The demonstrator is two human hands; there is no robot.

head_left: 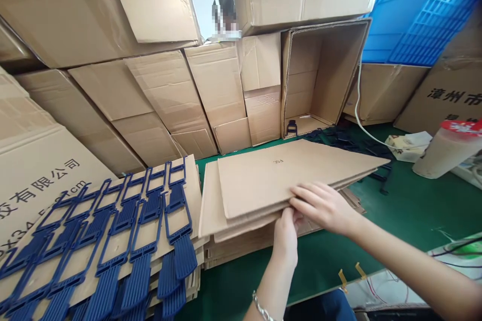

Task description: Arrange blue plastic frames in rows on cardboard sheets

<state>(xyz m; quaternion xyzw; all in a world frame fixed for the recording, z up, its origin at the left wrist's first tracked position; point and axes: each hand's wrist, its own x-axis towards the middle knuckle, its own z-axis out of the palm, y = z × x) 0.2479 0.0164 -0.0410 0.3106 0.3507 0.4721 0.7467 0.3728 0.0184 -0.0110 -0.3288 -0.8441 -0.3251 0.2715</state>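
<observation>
The card sheets point(259, 185) lie in a loose pile on the green worktop point(406, 200), just right of a second pile that bears rows of dark blue parts point(146, 210). Both hands are at the near edge of the card sheets. The left hand point(286, 235) is curled in against that edge from below; its fingertips are mostly hidden, so I cannot tell how firmly it grips. The right hand point(324, 205) is half open, fingers stretched over the top sheet's edge, its thumb out of sight, so a grip there cannot be told either. To handle the edge well, I would part the layers with the fingertips before pinching, take only the sheets wanted, and keep the upper layers level so that corners do not bend or knock the blue parts. Behind, the open box point(320, 75) lies with its mouth facing the worktop; a dark part sits at its lower left corner and a small pale scrap lies inside. The closed boxes point(158, 95) beside it hide their contents, as does the blue crate point(410, 15). The cup point(440, 155) at right has a red top and looks cloudy.
</observation>
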